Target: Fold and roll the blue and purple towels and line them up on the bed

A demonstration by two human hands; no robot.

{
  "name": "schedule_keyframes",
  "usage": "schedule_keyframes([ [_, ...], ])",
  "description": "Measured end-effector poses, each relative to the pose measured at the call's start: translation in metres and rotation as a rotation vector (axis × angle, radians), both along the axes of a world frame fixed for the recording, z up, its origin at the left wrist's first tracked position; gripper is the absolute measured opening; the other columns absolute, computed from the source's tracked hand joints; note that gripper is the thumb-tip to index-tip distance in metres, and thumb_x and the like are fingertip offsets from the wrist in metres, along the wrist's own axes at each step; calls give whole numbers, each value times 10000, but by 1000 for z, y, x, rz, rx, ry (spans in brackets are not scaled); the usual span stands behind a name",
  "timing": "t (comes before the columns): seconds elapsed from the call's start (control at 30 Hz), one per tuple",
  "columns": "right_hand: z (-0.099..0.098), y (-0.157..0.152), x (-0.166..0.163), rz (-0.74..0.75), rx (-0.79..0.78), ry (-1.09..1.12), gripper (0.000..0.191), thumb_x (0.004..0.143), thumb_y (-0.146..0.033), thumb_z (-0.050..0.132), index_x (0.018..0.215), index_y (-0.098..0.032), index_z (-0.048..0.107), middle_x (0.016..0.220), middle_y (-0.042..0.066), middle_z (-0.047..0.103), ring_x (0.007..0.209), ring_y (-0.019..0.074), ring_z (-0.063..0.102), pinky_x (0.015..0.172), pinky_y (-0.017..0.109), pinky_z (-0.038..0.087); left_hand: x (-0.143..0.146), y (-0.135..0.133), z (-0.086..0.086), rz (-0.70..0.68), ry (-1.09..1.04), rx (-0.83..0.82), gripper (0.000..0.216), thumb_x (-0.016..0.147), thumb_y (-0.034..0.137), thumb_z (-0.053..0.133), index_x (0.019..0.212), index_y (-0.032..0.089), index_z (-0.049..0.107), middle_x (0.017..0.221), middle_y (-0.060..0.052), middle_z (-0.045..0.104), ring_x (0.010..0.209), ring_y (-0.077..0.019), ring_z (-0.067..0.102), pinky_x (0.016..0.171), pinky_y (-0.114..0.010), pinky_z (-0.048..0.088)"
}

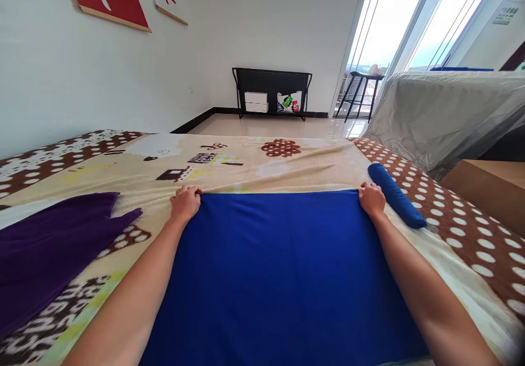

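A blue cloth [287, 267] lies spread out nearly flat on a patterned blanket [320, 163], its far edge drawn straight between my hands. My left hand [186, 202] is closed on the far left corner, fingers curled over the edge. At the far right corner, my right hand [372, 199] grips the cloth the same way. Just right of that hand rests a rolled blue bundle [396, 195], apart from the cloth. A crumpled purple cloth [61, 245] lies to the left of my left arm.
Against the far wall stands a black rack [273, 76] with white boxes [256, 102] on it. A black stool [361, 89] is by the window. To the right are a plastic-covered piece of furniture [443, 109] and a cardboard box [488, 191].
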State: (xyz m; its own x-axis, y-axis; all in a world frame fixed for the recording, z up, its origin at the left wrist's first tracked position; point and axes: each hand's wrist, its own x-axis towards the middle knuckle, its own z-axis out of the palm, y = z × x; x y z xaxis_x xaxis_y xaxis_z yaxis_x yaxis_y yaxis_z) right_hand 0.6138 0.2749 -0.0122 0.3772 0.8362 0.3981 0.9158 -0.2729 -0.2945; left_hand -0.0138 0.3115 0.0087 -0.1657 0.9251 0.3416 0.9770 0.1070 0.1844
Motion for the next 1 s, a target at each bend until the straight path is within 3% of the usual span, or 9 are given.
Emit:
schedule_keyframes([
  [0.13, 13, -11, -31, 89, 82, -45, 403, 942, -387, 600, 1286, -180, 559, 1369, 108, 523, 1215, 261, 536, 1015, 509, 456, 30, -18, 14, 20, 55, 37, 359, 916, 345, 630, 1230, 175, 592, 1377, -108, 527, 1261, -293, 509, 1040, -561, 432],
  [0.27, 16, -8, -103, 351, 54, -38, 339, 957, -386, 581, 1238, -198, 592, 1318, 93, 566, 1152, 224, 575, 984, 465, 488, 111, -33, 19, -206, 74, 40, 382, 927, 360, 616, 1265, 188, 575, 1391, -107, 525, 1242, -277, 531, 1035, -538, 450],
  [0.43, 0, -6, -209, 647, 1, 6, 313, 968, -387, 566, 1225, -212, 599, 1287, 88, 586, 1086, 196, 604, 939, 422, 521, 228, -49, 0, -430, 23, -5, 353, 950, 375, 582, 1261, 210, 579, 1338, -107, 563, 1137, -230, 592, 970, -462, 512],
  [0.57, -7, -12, -233, 779, -20, 35, 339, 963, -386, 574, 1252, -209, 585, 1311, 92, 572, 1110, 208, 597, 949, 437, 517, 265, -63, -14, -514, -7, -33, 368, 950, 377, 579, 1282, 220, 569, 1380, -107, 536, 1186, -245, 567, 1006, -489, 485],
  [0.67, -6, -12, -217, 852, -46, 49, 359, 958, -386, 583, 1266, -201, 576, 1312, 93, 571, 1120, 217, 595, 953, 450, 514, 260, -64, -16, -544, -17, -56, 376, 950, 380, 579, 1290, 221, 564, 1388, -107, 530, 1197, -250, 561, 1014, -497, 479],
  [0.77, -3, -9, -185, 887, -70, 59, 374, 957, -388, 584, 1281, -202, 570, 1334, 95, 560, 1149, 227, 584, 974, 467, 501, 230, -56, -13, -565, -17, -101, 407, 946, 388, 582, 1316, 221, 547, 1418, -110, 506, 1237, -266, 537, 1042, -524, 451],
  [0.9, -1, -8, -119, 828, -101, 74, 389, 954, -388, 588, 1294, -202, 564, 1363, 98, 544, 1193, 242, 563, 1008, 493, 475, 145, -46, -6, -527, -4, -181, 475, 940, 416, 584, 1366, 217, 513, 1480, -114, 456, 1324, -298, 469, 1104, -578, 366],
  [1.0, -1, -13, -58, 699, -121, 83, 387, 954, -385, 588, 1293, -201, 566, 1372, 99, 539, 1211, 247, 553, 1022, 502, 464, 70, -48, -2, -406, 12, -228, 545, 956, 460, 537, 1437, 220, 447, 1548, -115, 390, 1414, -314, 373, 1162, -608, 249],
])
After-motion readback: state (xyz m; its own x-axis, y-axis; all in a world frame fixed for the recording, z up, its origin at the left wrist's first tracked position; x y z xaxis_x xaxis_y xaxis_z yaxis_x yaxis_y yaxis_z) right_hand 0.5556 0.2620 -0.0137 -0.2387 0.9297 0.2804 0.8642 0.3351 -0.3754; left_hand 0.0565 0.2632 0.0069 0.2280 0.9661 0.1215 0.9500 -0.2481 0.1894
